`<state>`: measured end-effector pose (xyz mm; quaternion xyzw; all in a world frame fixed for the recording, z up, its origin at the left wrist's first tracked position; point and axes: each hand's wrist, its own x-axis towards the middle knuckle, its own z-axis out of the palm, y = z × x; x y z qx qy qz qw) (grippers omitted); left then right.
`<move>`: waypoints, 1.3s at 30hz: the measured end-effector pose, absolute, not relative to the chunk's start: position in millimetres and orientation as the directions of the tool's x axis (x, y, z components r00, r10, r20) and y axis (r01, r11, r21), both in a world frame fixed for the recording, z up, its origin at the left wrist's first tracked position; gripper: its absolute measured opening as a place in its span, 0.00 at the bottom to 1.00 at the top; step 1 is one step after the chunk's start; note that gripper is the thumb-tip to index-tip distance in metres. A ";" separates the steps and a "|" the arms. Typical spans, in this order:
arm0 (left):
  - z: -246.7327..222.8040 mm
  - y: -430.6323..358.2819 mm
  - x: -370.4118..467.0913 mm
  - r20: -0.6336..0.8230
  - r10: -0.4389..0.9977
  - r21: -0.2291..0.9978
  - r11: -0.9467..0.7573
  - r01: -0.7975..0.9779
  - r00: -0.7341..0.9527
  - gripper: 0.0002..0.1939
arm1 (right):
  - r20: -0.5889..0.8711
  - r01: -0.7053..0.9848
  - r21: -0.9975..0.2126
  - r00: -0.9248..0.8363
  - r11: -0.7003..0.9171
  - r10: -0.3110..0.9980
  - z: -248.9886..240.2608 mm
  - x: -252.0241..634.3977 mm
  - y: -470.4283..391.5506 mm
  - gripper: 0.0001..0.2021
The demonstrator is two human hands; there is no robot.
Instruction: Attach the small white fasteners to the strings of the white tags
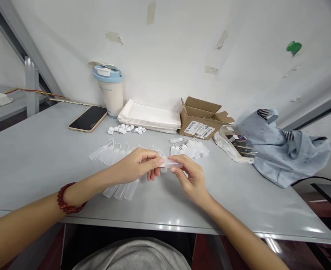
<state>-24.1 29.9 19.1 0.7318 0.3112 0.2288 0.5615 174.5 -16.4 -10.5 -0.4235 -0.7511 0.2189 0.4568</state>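
Above the middle of the table, both hands meet at a small translucent plastic tube (175, 164) lying roughly level. My left hand (140, 164) is closed, pinching its white end between thumb and fingers, which partly hide it. My right hand (192, 180) is closed too, with thumb and fingertips on the tube's other end. Flat translucent tubes with thin loops (110, 154) lie behind my left hand. More clear tubes (123, 190) show below the left wrist. Small white-topped pieces (189, 148) form a pile behind my right hand. Several little white caps (124, 129) sit farther back.
Along the back stand a phone (89, 119), a lidded cup (110, 93), a stack of white envelopes (151, 115) and an open cardboard box (200, 120). A plastic packet (235, 144) and blue cloth (283, 150) lie at right on the grey table (36, 161).
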 end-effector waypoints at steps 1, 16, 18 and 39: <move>18.6 30.4 -24.3 -0.025 0.706 0.967 -0.163 0.197 0.708 0.21 | 0.511 0.440 -0.706 -0.225 0.555 0.829 -10.7 174.3 -16.6 0.10; -4.1 29.2 -23.4 0.526 0.469 0.358 -0.879 0.315 0.709 0.16 | 0.227 0.241 -0.934 -0.173 0.264 0.959 -10.8 173.6 -15.6 0.14; -8.9 30.3 -23.4 0.575 0.397 0.212 -0.917 0.339 0.716 0.16 | 0.124 0.150 -0.977 -0.182 0.152 0.975 -10.0 172.5 -14.1 0.16; 5.7 25.0 -22.3 0.283 0.628 0.659 -0.676 0.328 0.725 0.19 | 0.158 0.153 -0.970 -0.202 0.190 0.967 -9.7 176.5 -12.7 0.13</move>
